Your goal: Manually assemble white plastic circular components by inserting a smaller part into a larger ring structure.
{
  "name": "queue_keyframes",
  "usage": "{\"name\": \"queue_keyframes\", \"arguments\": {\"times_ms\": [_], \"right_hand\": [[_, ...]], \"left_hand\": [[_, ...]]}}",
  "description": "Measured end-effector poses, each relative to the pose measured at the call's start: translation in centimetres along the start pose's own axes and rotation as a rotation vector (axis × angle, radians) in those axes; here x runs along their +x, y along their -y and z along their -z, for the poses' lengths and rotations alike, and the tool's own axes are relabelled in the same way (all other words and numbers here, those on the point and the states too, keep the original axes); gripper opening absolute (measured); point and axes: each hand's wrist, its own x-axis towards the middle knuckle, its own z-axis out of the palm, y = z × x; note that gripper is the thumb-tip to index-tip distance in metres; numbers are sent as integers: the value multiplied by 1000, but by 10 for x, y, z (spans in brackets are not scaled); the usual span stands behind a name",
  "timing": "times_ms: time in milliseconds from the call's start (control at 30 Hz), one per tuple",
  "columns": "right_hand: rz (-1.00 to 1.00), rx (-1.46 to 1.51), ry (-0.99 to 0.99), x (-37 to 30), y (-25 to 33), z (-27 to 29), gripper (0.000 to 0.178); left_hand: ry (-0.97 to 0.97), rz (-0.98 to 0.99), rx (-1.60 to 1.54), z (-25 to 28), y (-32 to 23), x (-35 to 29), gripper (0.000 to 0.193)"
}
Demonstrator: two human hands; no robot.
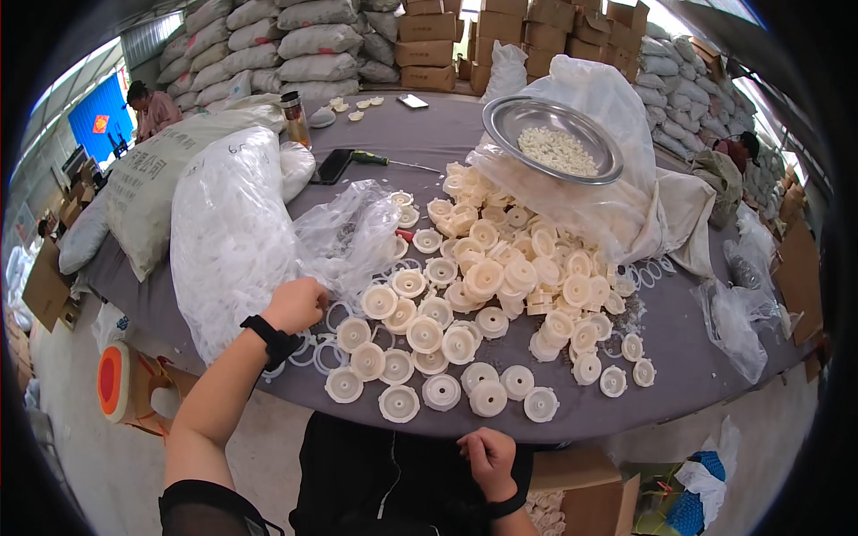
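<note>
My left hand [299,305] is at the left of the parts, its fingers curled down beside a few translucent white rings [338,315]. Whatever its fingertips hold is hidden. Next to it lies a large clear plastic bag [234,241] filled with pale rings. Low in front of the table's near edge, my right hand [490,457] is closed with the thumb over the fingers; I cannot make out anything in it. Cream-coloured round plastic caps [424,334] with notched rims lie scattered between the hands, and a heap of them [518,259] rises behind.
A steel bowl [615,168] of small whitish pieces stands on a plastic sack at the far right. Behind lie a screwdriver [371,158], a dark phone [332,167] and a bottle [295,121]. An open cardboard box [594,509] stands below, right. Other people sit farther off.
</note>
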Motion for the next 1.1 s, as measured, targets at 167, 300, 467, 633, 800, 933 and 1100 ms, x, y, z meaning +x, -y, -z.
{"name": "queue_keyframes", "arguments": {"times_ms": [167,300,467,633,800,933,1100], "right_hand": [[21,-28,21,0,1,2,20],[-20,-4,1,-2,1,1,15],[-33,14,2,-2,0,0,15],[-34,7,-2,-1,-1,0,15],[-30,9,9,-1,-2,2,14],[-15,-2,11,0,-2,2,13],[21,-22,7,0,-1,2,18]], "left_hand": [[-96,30,-117,0,-22,-3,14],[-98,-207,-454,3,-63,-1,9],[90,-506,-109,0,-98,0,8],[-75,-432,-200,6,-93,16,9],[-363,-148,-268,9,-36,66,11],[-253,75,-46,2,3,97,14],[-202,155,259,-15,10,116,16]]}}
